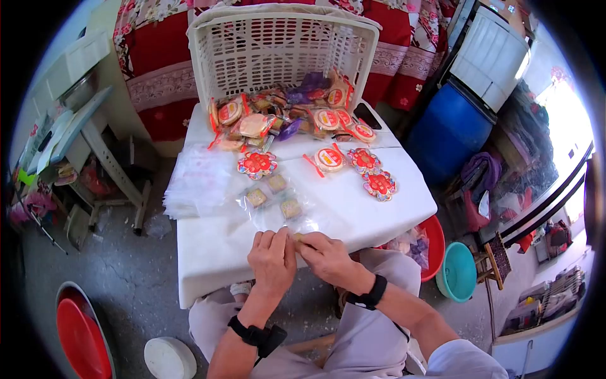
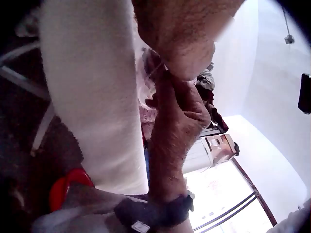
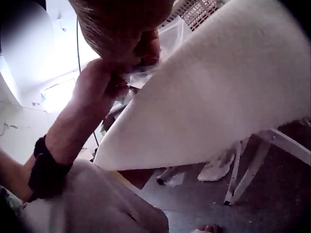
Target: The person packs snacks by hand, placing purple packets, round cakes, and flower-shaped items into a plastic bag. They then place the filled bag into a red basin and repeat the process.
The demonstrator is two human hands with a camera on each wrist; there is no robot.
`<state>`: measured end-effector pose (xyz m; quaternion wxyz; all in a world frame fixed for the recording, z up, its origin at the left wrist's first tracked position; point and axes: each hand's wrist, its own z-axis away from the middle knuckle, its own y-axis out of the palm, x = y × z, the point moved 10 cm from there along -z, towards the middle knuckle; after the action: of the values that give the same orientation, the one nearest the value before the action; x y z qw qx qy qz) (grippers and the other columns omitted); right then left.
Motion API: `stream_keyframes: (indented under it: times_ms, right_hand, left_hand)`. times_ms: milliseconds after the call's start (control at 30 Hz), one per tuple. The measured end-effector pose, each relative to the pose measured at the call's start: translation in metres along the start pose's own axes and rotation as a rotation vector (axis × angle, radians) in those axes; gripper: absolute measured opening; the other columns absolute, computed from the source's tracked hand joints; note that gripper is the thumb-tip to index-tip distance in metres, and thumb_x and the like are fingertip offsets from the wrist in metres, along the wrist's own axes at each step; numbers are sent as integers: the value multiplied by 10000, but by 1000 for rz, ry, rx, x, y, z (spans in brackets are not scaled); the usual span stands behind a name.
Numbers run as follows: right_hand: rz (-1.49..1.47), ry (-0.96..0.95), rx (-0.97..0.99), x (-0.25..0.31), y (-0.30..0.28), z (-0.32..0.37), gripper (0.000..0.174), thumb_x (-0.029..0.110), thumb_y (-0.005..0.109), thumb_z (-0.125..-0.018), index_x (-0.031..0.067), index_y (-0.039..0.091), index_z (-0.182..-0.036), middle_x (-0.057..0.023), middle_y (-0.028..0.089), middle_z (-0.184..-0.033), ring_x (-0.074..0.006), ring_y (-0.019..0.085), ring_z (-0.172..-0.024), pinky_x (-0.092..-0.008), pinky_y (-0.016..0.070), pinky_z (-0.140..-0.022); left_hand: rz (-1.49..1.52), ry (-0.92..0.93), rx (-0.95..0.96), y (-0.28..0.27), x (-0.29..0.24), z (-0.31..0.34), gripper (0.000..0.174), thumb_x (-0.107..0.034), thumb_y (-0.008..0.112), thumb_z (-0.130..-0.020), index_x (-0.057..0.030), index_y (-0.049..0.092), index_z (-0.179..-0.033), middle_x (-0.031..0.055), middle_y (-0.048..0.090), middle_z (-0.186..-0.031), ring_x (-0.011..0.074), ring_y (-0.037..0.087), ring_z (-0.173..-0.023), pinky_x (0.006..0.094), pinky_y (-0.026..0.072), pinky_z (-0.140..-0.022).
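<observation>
At the near edge of the white-covered table, my two hands meet fingertip to fingertip. My left hand has its fingers curled and pinches the near edge of a clear plastic bag. My right hand pinches a small yellowish piece beside the left fingertips; most of it is hidden by the fingers. Just beyond, the bag lies flat with a few square wrapped biscuits in or on it. Both wrist views show the hands close together, with clear plastic by the fingers.
A white basket lies tipped at the back, spilling packaged snacks. Red flower-shaped cards and a round wrapped biscuit lie nearer. Stacked clear bags overhang the left edge. Red and teal tubs stand at right.
</observation>
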<state>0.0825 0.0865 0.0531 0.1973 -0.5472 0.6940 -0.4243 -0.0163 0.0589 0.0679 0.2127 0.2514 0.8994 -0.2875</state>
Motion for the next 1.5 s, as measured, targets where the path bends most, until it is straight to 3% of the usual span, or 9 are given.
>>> stream_keyframes:
  times_ms: [367, 667, 733, 867, 1167, 1267, 1367, 1400, 1500]
  right_hand:
    - [128, 71, -73, -17, 9, -13, 248, 64, 625, -672, 24, 598, -916, -67, 541, -934, -235, 583, -859, -349, 519, -659]
    - [253, 90, 59, -8, 35, -17, 272, 144, 580, -748, 8, 638, -977, -77, 565, -978, -262, 511, -1008, -383, 422, -879]
    - [163, 80, 115, -9, 46, -16, 382, 143, 607, -749, -24, 613, -1092, -141, 568, -1163, -298, 505, -1099, -406, 420, -914]
    - [208, 111, 114, -10, 47, -16, 444, 145, 619, -745, -27, 588, -1152, -179, 534, -1270, -312, 496, -1141, -403, 415, -939]
    - [100, 123, 168, -12, 47, -9, 361, 125, 618, -734, -1, 609, -1072, -136, 588, -1087, -295, 547, -1024, -418, 423, -920]
    - [-134, 96, 23, -12, 9, -11, 262, 114, 628, -765, 21, 635, -1010, -134, 625, -945, -277, 618, -852, -386, 492, -780]
    - [-369, 413, -237, -65, -55, -14, 130, 102, 615, -851, 1, 670, -911, -96, 677, -766, -155, 646, -613, -289, 507, -560]
    - [-413, 600, -253, -100, -57, -13, 144, 123, 624, -854, -3, 666, -911, -74, 679, -788, -107, 629, -632, -264, 501, -577]
    - [-125, 669, -206, -176, -85, -40, 189, 161, 621, -846, -9, 672, -912, -87, 656, -719, -126, 615, -667, -281, 471, -610]
  left_hand:
    - [-14, -4, 70, 9, 3, 7, 190, -9, 598, -800, 36, 630, -981, 140, 540, -743, 337, 523, -663, 428, 435, -584]
    - [-42, -17, 84, 3, 8, 7, 211, -6, 592, -794, 34, 628, -999, 144, 546, -760, 336, 525, -682, 430, 436, -588]
    - [-43, -14, 105, 5, 8, 8, 211, -6, 589, -799, 33, 629, -1002, 143, 548, -759, 335, 525, -685, 427, 435, -587]
    - [-48, -9, 97, 5, 8, 8, 215, -2, 579, -813, 38, 633, -1017, 145, 544, -738, 333, 522, -683, 423, 426, -581]
    - [-57, 24, 113, 4, 4, 5, 241, 1, 569, -819, 60, 627, -1045, 158, 549, -737, 341, 521, -680, 436, 411, -579]
    - [-75, 2, 144, 6, 7, 6, 274, -10, 581, -809, 59, 616, -1072, 158, 550, -736, 343, 526, -684, 438, 419, -582]
    - [-137, -45, 184, 15, 14, 11, 336, -33, 610, -784, 47, 605, -1110, 155, 561, -763, 340, 542, -706, 439, 453, -594]
    - [-184, -26, 224, 18, 10, 11, 347, -43, 616, -776, 42, 608, -1113, 151, 566, -777, 336, 549, -723, 439, 465, -600]
    - [-267, -10, 312, 27, 10, 14, 369, -74, 629, -766, 31, 614, -1119, 135, 573, -798, 324, 559, -752, 434, 483, -606]
